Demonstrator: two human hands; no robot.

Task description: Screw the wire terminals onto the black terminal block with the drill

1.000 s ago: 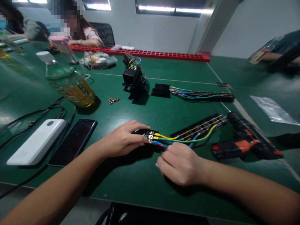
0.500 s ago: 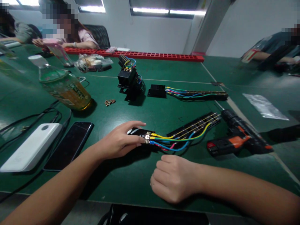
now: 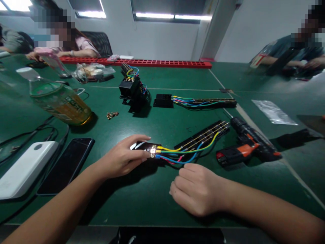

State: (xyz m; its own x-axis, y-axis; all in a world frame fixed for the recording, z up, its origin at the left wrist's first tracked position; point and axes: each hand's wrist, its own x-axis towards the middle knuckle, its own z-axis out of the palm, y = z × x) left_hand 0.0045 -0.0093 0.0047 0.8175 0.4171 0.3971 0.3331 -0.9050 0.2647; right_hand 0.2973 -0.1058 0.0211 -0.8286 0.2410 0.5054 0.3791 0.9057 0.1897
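R hand shifted toward wires, loose fist; L hand grasping 1 black block.

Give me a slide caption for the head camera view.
Left hand steadies a black terminal block with colored wires; right hand rests nearby.

Dark green table all round. Black terminal block, brass-bright screws glinting, yellow, green, blue and red wires fanning out of it. Black-and-orange cordless drill, a red patch at its base. Amber drink in the green-labelled, white-capped bottle. White power bank beside a glossy black phone. Long red slotted rail at the back.
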